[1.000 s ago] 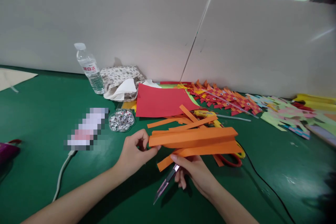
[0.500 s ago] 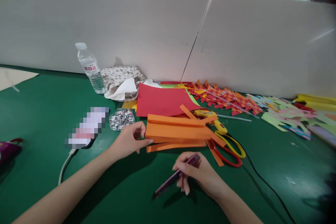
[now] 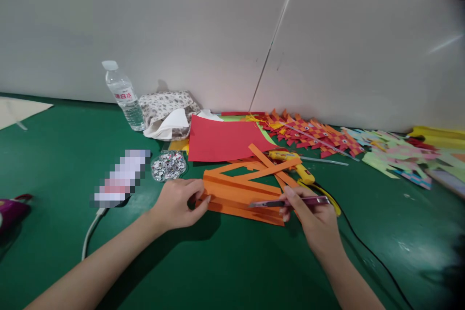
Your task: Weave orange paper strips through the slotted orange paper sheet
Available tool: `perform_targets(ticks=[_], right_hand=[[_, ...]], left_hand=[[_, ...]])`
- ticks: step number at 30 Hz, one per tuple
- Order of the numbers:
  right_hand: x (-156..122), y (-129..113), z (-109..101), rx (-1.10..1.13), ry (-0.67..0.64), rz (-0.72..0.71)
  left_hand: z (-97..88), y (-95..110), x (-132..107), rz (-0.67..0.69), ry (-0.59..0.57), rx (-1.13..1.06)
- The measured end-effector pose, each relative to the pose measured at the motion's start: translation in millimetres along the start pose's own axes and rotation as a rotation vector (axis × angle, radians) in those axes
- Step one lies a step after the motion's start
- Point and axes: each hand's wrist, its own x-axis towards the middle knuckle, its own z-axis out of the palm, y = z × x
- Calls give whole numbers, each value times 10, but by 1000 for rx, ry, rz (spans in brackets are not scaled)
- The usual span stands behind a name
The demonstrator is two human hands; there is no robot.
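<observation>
A folded orange paper sheet (image 3: 236, 193) lies in front of me with its creases running left to right. My left hand (image 3: 179, 206) pinches its left edge between thumb and fingers. Above the sheet, my right hand (image 3: 316, 218) grips a purple craft knife (image 3: 308, 201). The knife's tip points left over the middle of the paper; whether it touches I cannot tell. Loose orange strips (image 3: 267, 164) lie crossed behind the sheet. Scissors with a yellow handle (image 3: 332, 201) are partly covered by my right hand.
A yellow glue gun (image 3: 304, 174) with a black cord lies behind the strips. Red paper (image 3: 225, 138), a bag of googly eyes (image 3: 169, 165), a phone (image 3: 125, 174) on a cable and a water bottle (image 3: 127, 99) stand around. Woven paper fish (image 3: 312, 133) lie along the partition (image 3: 145, 24).
My right hand has moved up and right, bringing the craft knife over the orange sheet. The sheet has come nearer to me, leaving strips behind it. My left hand has shifted slightly closer.
</observation>
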Motion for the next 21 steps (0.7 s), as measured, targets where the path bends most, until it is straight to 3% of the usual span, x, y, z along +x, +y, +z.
perform_targets(ticks=[3,6,12,21], right_hand=[[-55,-46,53,-75,-40,-15],[-80,-82,94,-160,-79,-3],[-42,-82,94,-249,-131,50],[-20,-34,129,-193,-152,105]], left_hand=[[64,50,-15,191,-11,92],[131,71,-7,276,-22,119],[208,10,7,209,-142,79],[167,-9,-12,215,-129,94]])
